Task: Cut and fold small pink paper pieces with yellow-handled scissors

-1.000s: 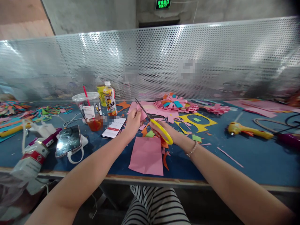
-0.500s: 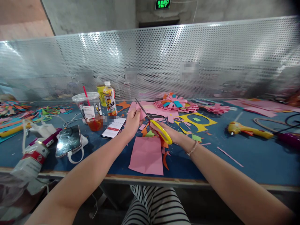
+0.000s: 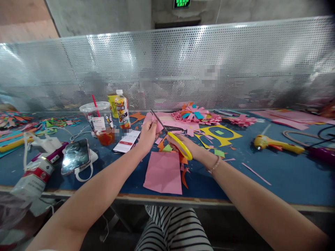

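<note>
My left hand [image 3: 149,134] pinches a small folded piece of pink paper [image 3: 158,126] above the table. In my right hand [image 3: 185,144] is a pair of scissors [image 3: 180,143] with yellow handles, its dark blades pointing up and left beside the pink paper. Whether the blades touch the paper I cannot tell. Below both hands a larger pink sheet [image 3: 163,173] lies flat near the table's front edge. Orange and green scraps [image 3: 167,148] are partly hidden under the right hand.
Left of my hands are a phone [image 3: 127,141], a plastic cup [image 3: 101,125] with a red straw, and a bottle [image 3: 122,109]. Pink paper flowers [image 3: 192,113] and a yellow cut-out sheet [image 3: 222,136] lie behind. A yellow glue gun [image 3: 277,144] rests at the right.
Hardly anything differs. Both hands keep their hold on the pink paper and the scissors; the whole view has shifted very slightly.
</note>
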A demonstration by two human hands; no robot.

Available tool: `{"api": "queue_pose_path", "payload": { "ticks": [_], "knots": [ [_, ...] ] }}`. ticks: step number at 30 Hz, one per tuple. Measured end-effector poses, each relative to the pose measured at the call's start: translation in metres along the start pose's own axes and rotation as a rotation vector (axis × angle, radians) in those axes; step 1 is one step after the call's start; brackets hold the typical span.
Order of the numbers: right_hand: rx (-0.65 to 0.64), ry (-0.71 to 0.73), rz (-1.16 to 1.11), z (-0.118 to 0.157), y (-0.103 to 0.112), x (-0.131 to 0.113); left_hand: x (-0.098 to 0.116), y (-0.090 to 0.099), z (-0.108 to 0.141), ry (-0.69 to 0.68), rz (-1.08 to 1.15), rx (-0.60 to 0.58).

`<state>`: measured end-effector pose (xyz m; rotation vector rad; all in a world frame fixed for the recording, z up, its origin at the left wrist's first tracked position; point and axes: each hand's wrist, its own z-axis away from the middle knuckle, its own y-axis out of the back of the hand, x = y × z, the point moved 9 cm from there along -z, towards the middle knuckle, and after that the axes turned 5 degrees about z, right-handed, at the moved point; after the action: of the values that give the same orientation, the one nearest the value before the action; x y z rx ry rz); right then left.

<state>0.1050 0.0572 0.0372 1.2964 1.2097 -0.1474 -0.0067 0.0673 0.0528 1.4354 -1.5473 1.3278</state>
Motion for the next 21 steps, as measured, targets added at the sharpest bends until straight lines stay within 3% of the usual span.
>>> {"api": "queue_pose_path", "payload": {
  "ticks": [12,21],
  "knots": [
    [-0.085,0.059,-0.017,0.009,-0.003,-0.019,0.004,0.001,0.000,-0.029,-0.041,-0.012],
    [-0.052,-0.051,-0.088,0.004,-0.004,-0.002,0.000,0.001,-0.002,-0.017,-0.031,-0.014]
  ]
}}
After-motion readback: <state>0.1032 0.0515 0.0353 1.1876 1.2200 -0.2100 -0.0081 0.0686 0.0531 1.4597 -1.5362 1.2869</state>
